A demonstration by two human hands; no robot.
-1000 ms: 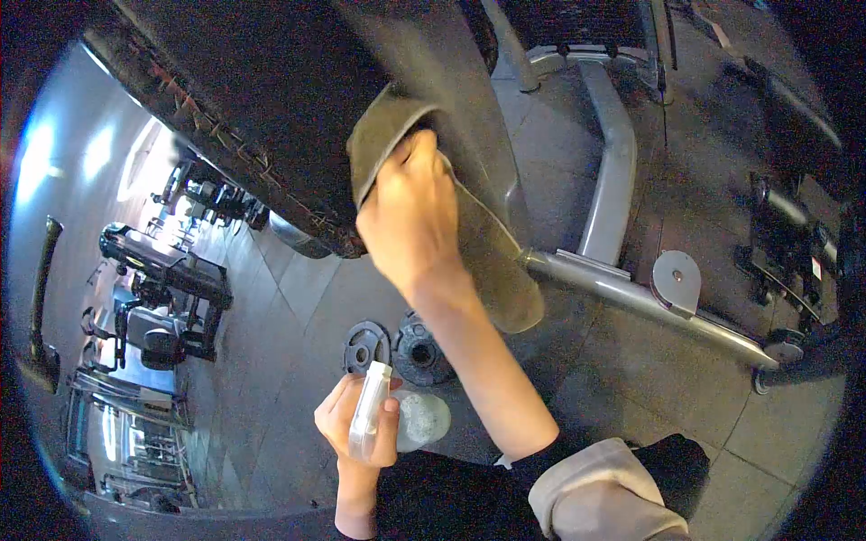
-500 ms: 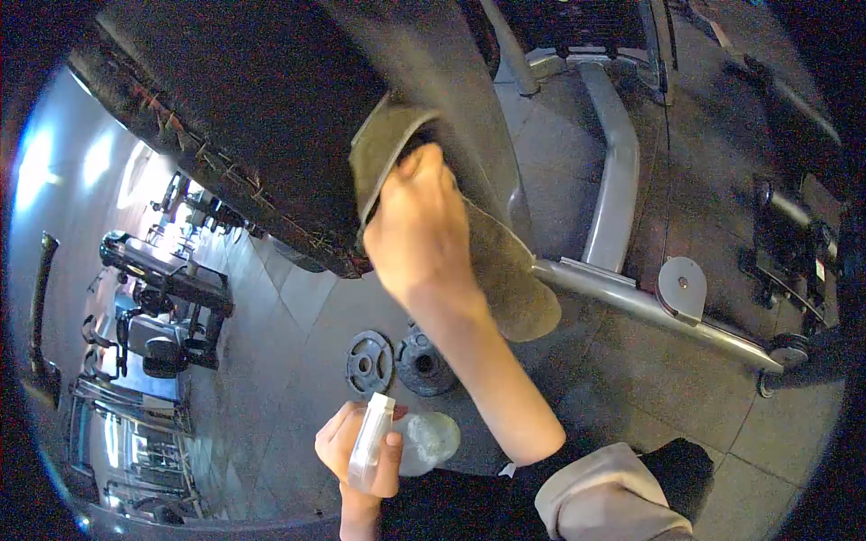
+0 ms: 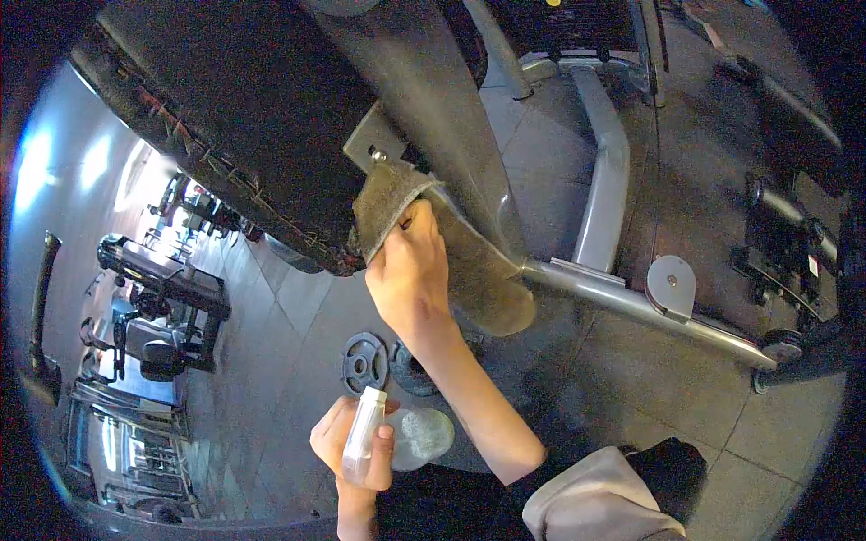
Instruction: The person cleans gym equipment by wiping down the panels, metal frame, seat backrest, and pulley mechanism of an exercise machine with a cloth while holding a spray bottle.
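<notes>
My right hand (image 3: pixel 413 270) is closed on a grey-brown cloth (image 3: pixel 487 279), one end folded over near my fingers and the other hanging to the right. The cloth touches the metal frame (image 3: pixel 424 99) beside a dark pad (image 3: pixel 234 108). A metal bracket with a bolt (image 3: pixel 377 149) shows just above the cloth. Lower down, my left hand (image 3: pixel 347 442) is wrapped round a clear spray bottle (image 3: pixel 422 437), its whitish nozzle part pointing up in front of my fingers.
Weight plates (image 3: pixel 365 362) lie on the tiled floor beyond my left hand. A silver machine frame (image 3: pixel 609 284) with a round pulley cover (image 3: pixel 670 282) runs along the right. Other gym machines (image 3: pixel 162 288) stand at the left.
My right hand and the cloth have moved down along the frame, uncovering the bracket and bolt. My left hand still holds the bottle, nearly in place.
</notes>
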